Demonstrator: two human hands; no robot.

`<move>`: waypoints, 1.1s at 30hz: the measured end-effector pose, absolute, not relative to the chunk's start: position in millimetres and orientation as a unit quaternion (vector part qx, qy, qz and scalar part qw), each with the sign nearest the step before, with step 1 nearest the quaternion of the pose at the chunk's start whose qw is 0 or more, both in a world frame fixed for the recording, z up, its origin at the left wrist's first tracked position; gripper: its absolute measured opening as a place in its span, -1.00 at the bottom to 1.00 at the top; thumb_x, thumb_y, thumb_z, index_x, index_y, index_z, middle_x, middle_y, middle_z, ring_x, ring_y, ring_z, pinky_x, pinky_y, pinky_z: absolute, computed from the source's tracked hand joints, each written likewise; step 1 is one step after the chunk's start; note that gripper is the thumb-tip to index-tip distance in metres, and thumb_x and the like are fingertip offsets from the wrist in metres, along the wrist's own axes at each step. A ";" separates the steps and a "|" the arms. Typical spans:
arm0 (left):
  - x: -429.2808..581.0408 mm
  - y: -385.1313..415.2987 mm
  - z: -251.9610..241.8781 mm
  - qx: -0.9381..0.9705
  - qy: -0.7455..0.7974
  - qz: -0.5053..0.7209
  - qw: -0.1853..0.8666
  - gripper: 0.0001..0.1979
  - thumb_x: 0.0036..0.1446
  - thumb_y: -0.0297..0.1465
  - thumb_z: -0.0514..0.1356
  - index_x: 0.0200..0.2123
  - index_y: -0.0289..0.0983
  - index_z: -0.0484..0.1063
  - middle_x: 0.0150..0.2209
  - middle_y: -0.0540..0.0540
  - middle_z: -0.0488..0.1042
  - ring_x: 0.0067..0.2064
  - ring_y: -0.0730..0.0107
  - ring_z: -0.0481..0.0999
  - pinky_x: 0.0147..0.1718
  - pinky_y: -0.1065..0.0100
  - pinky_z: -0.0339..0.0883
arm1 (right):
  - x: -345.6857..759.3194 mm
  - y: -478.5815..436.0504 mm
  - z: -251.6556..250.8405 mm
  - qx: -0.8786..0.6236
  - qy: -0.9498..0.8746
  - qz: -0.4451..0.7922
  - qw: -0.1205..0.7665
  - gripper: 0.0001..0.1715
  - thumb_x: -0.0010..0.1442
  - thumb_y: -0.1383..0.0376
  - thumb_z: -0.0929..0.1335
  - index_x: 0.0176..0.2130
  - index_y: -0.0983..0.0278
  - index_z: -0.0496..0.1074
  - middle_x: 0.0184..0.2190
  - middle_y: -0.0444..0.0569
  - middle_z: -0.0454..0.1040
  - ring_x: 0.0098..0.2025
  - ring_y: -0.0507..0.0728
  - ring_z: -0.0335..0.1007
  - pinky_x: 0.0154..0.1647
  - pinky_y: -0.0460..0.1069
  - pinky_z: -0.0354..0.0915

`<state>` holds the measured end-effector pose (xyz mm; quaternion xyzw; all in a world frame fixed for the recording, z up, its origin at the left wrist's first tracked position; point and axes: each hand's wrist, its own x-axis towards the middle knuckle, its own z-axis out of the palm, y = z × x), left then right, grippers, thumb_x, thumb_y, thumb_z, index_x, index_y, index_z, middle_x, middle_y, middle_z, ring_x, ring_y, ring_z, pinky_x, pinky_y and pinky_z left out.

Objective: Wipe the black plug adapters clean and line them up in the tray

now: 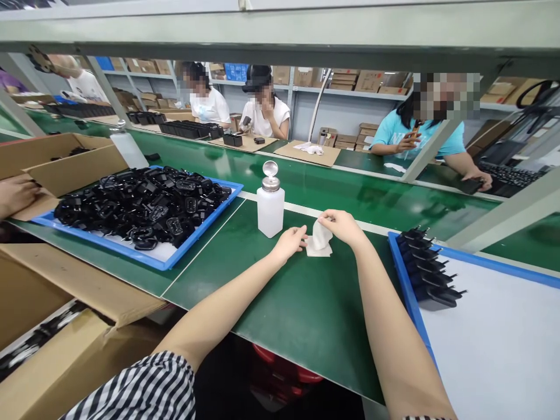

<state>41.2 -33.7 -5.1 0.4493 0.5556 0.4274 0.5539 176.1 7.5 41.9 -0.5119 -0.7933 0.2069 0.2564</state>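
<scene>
A white cloth (321, 238) is pinched in my right hand (344, 226), its upper part lifted and its lower part resting on the green table (297, 315). Just left of the cloth is my left hand (290, 242), fingers apart, with the fingertips close to the cloth's edge; whether they touch it I cannot tell. Behind my left hand stands a white pump bottle (270, 210) with a metal top, its round lid tilted up.
At left, a blue tray (168, 262) holds a heap of black plastic parts (149, 201). At right, another blue tray (503, 350) holds a row of black plug adapters (429, 268). Cardboard boxes (79, 286) crowd the left side. Several co-workers sit across the line; another person's hand (20, 195) rests far left.
</scene>
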 end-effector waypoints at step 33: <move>20.1 -36.4 20.8 0.302 0.183 0.554 0.754 -0.51 0.08 -0.20 -0.25 -0.09 -0.39 0.18 -0.11 -0.22 0.29 -0.04 0.23 0.23 -0.17 0.27 0.19 | 159.2 -9.9 37.9 -0.430 -0.691 0.439 0.380 -0.77 -0.09 0.23 0.26 -0.37 0.30 0.28 -0.38 -0.05 0.38 -0.33 0.05 0.27 -0.36 -0.07 0.18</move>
